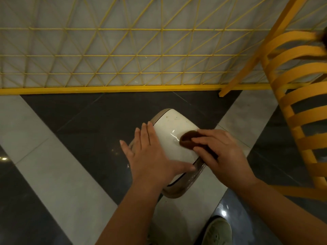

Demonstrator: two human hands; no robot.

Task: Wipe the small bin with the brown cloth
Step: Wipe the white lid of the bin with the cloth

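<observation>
Right hand (224, 154) pinching brown cloth (187, 139) on small bin (172, 128) lid; left hand (150, 156) flat, bracing. Could tip if pushed hard.

Polished floor (74, 121) of dark and pale grey tiles laid in diagonal bands, glinting with small ceiling-light reflections. Behind, yellow wire lattice fence (113, 55) on a solid yellow base rail, backed by pale grey panels. At right, slatted orange-yellow chair (290, 96), tilted.

Lighting: dim, warm indoor. Glare: small highlights on glossy dark tiled floor (92, 121) at 6 and 9 o'clock. Blur: yellow slatted chair (290, 103), 3 o'clock. Edges: wide-angle bowing.
</observation>
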